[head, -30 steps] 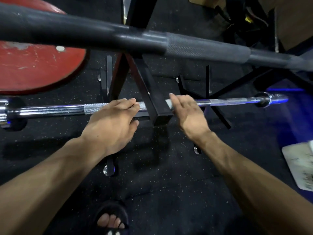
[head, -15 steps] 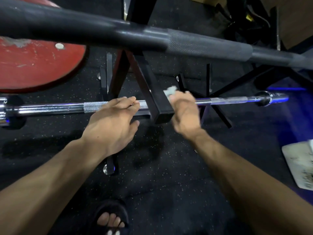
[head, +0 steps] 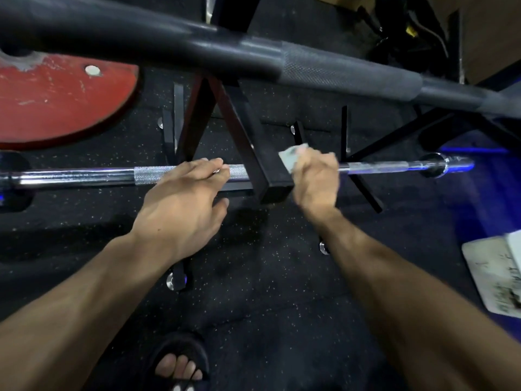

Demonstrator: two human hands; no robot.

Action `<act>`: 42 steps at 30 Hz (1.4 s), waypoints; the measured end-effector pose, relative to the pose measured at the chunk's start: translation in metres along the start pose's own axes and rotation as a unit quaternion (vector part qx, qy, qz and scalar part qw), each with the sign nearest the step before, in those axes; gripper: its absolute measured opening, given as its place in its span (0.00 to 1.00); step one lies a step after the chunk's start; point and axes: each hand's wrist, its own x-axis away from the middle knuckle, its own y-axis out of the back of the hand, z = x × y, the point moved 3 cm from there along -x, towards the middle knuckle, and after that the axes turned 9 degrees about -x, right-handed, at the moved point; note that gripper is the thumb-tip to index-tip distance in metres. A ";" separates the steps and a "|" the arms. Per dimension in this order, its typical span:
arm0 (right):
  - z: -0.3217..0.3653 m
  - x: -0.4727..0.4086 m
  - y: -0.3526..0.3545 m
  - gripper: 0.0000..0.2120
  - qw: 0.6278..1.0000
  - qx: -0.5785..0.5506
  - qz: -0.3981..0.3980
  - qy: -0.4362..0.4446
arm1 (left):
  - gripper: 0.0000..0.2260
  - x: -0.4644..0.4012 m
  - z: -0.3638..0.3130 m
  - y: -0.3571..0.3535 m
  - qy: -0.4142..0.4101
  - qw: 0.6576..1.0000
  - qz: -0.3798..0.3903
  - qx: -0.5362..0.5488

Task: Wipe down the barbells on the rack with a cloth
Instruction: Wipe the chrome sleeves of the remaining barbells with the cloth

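Observation:
A chrome barbell [head: 84,177] lies level across the black rack [head: 253,162], low and in front of me. My left hand [head: 183,204] rests on its knurled part left of the rack post, fingers laid over the bar. My right hand [head: 315,179] grips the bar just right of the post, wrapped round a pale cloth [head: 290,158] whose edge sticks out above the knuckles. The right hand is blurred. A thick black barbell [head: 338,73] runs across the top of the view, nearer to the camera.
A red weight plate [head: 56,105] sits at the upper left. Black speckled rubber floor [head: 267,306] lies below. A white printed sheet [head: 496,275] rests at the right edge. My sandalled foot [head: 180,365] shows at the bottom. Rack legs and pegs spread behind the chrome bar.
My right hand went from lying flat over the bar to curling round it with the cloth, then shifted slightly right. The left hand stayed where it was.

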 end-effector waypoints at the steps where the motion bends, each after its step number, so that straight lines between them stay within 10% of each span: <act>1: 0.023 0.010 -0.005 0.09 0.998 -0.061 -0.001 0.031 | 0.24 0.000 0.001 0.001 0.000 1.000 0.002 -0.003; 5: 0.035 0.036 -0.003 0.10 0.973 -0.109 0.002 0.204 | 0.22 -0.001 0.000 0.006 -0.018 1.000 -0.010 0.022; 11: -0.095 0.008 0.000 0.28 0.998 -0.019 -0.007 -0.055 | 0.24 0.001 -0.001 0.003 0.002 1.000 -0.006 0.004; 20: -0.039 0.045 -0.029 0.30 0.992 -0.075 0.026 0.094 | 0.24 0.003 -0.004 0.005 0.016 1.000 0.006 0.002; 24: -0.096 0.019 -0.018 0.33 0.996 -0.081 -0.025 -0.020 | 0.24 0.002 -0.003 0.005 0.010 1.000 0.002 0.000; 31: 0.015 0.046 -0.027 0.13 0.976 -0.134 -0.077 0.153 | 0.23 0.003 -0.004 0.004 0.015 1.000 -0.002 0.000; 35: 0.010 0.005 -0.020 0.03 0.983 0.066 0.075 0.154 | 0.23 0.003 -0.003 0.007 0.015 1.000 0.006 0.016; 42: -0.032 -0.014 -0.005 0.31 0.994 0.084 0.061 -0.027 | 0.23 -0.002 0.002 -0.003 -0.012 1.000 0.020 -0.013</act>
